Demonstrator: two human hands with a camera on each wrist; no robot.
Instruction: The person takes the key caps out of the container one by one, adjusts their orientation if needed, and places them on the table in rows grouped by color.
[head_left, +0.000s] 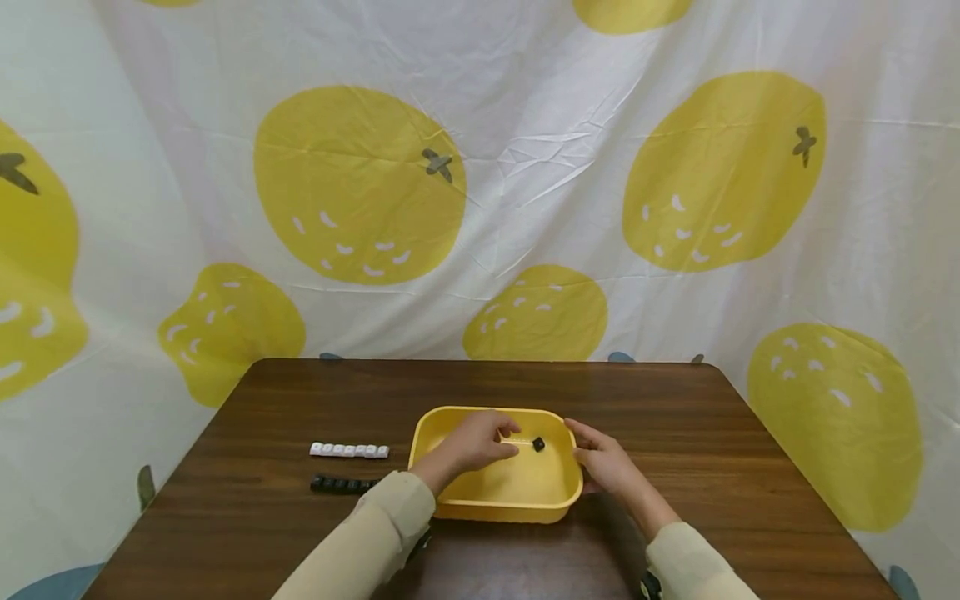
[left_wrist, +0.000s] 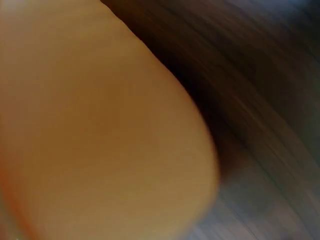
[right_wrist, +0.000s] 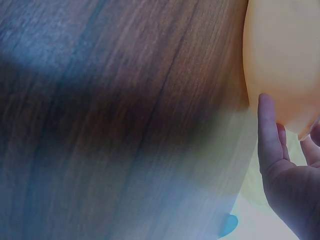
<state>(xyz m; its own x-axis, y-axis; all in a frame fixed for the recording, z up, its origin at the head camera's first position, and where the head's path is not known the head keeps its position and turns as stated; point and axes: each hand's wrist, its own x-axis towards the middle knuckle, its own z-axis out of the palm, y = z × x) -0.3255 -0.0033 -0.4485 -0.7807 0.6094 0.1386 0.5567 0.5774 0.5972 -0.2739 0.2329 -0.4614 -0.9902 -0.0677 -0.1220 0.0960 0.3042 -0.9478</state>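
A yellow plastic basin [head_left: 517, 512] stands on the table, with one black keycap [head_left: 538, 444] inside toward its right end. My left hand [head_left: 472, 442] hovers over the basin's left half. Its thumb and fingers are apart, with nothing seen between them. At the basin's right end my right hand [head_left: 611, 465] holds the rim; in the right wrist view its fingers [right_wrist: 268, 132] lie along the outer wall. The left wrist view shows only the blurred basin wall [left_wrist: 115, 140] and wood, no hand.
To the left of the basin lie a row of white keycaps [head_left: 349, 450] and, nearer me, a row of black keycaps [head_left: 341, 484], partly hidden by my left sleeve [head_left: 375, 525]. Behind the dark wooden table [head_left: 712, 442] hangs a lemon-print curtain [head_left: 540, 192].
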